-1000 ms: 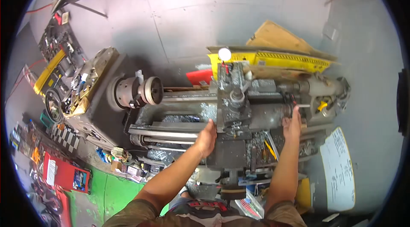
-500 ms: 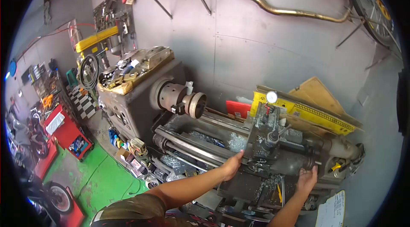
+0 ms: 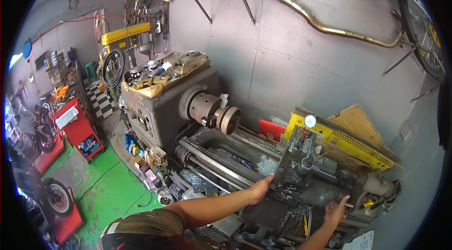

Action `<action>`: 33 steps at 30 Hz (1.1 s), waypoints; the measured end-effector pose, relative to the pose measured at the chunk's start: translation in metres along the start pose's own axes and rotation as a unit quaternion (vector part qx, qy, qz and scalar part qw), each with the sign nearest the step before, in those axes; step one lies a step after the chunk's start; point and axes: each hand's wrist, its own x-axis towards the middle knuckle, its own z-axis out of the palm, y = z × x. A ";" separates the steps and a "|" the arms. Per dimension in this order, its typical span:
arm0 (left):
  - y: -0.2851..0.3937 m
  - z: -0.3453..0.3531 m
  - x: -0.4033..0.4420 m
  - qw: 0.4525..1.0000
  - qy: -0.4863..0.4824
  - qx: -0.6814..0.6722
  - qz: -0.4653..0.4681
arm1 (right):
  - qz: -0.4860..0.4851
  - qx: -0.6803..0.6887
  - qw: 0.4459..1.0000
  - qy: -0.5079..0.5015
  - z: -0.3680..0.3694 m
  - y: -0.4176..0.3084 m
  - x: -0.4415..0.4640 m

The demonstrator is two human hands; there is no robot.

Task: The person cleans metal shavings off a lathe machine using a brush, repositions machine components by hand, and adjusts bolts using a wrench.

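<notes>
Carriage (image 3: 284,169) steadying seems in hand, next calling for even pressure. Left hand (image 3: 259,190) is at its left edge; right hand (image 3: 334,210), thumb apart, lies right; neither grip can be told.

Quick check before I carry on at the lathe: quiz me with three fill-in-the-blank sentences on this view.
1. Of the left hand and right hand, the one nearer the chuck is the ____.
2. The wheeled tool cart is coloured ____.
3. The face of the dial gauge is coloured ____.
Missing words: left; red; white.
</notes>
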 end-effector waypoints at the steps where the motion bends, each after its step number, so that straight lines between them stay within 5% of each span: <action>1: -0.001 -0.001 0.002 1.000 0.009 0.003 -0.007 | 0.035 0.002 0.999 0.017 0.005 -0.002 -0.004; 3: 0.004 -0.002 0.003 1.000 0.020 0.005 -0.011 | 0.073 0.005 0.997 0.031 0.004 0.001 0.001; 8: 0.015 0.010 -0.016 1.000 0.012 -0.023 -0.012 | -0.057 -0.111 0.988 -0.087 -0.047 0.015 0.029; 12: 0.009 0.005 -0.007 1.000 -0.011 -0.023 0.008 | 0.038 0.003 0.995 0.094 0.043 -0.001 -0.029; 18: 0.016 0.010 -0.012 0.999 -0.022 -0.027 0.005 | -0.048 -0.124 0.991 -0.009 0.010 0.004 -0.008; 23: 0.001 -0.003 0.002 0.999 -0.029 -0.039 -0.001 | 0.037 0.008 0.999 0.025 0.016 -0.002 -0.019; 27: 0.009 0.002 -0.002 0.999 -0.027 -0.044 -0.017 | -0.113 -0.103 0.985 0.083 -0.021 0.018 0.026; 33: 0.007 0.001 -0.003 0.998 -0.036 -0.056 -0.013 | -0.030 0.012 0.999 -0.007 0.004 0.003 -0.011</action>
